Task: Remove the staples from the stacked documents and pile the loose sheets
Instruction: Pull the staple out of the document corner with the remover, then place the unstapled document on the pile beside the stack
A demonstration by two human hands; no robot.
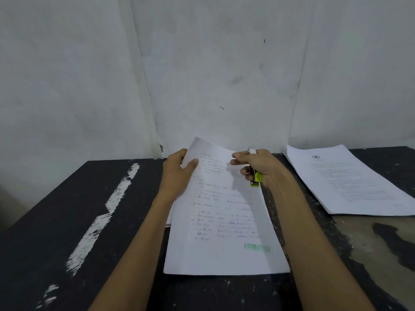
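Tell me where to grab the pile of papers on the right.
Probably grip the pile by its near short edge, coming from your side: it lies flat on the table, that edge faces you uncovered, and its right corner runs out of view.

Document (224, 221) lies centre, top lifted; pile (350, 182) right.

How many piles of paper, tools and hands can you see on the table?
Paper piles: 2, the middle pile and the right pile
Tools: 1, the green staple remover
Hands: 2, the left hand and the right hand
Total: 5
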